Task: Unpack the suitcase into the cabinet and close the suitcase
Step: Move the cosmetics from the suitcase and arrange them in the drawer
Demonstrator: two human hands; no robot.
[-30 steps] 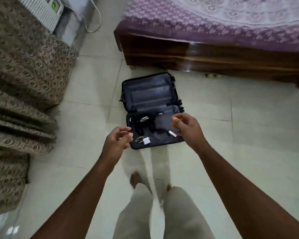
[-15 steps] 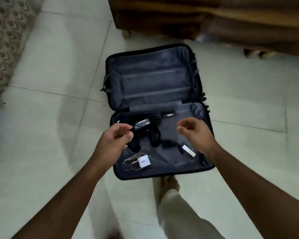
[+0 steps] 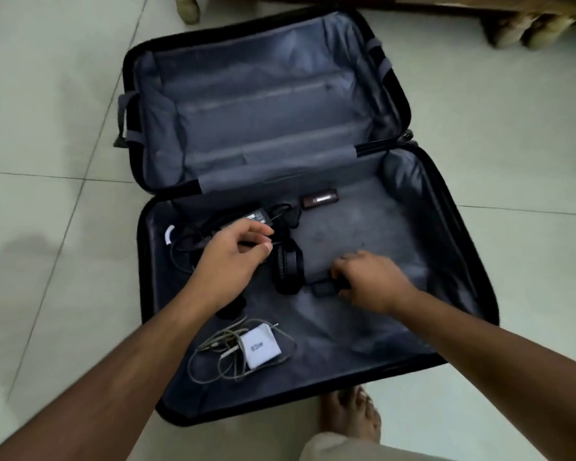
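Clearing the suitcase [image 3: 459, 207]
My left hand [image 3: 228, 261] pinches a cord [image 3: 183, 242]; my right [image 3: 368, 277] grips a black block [image 3: 323, 289]. Tangled cords could snag.

pale tiled floor [image 3: 47, 111], wooden furniture legs [image 3: 529, 31]

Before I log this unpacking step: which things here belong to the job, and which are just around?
Job: suitcase; black power adapter; headphones; white charger; small brown case; left hand; right hand.

Around: floor tiles; bed legs.
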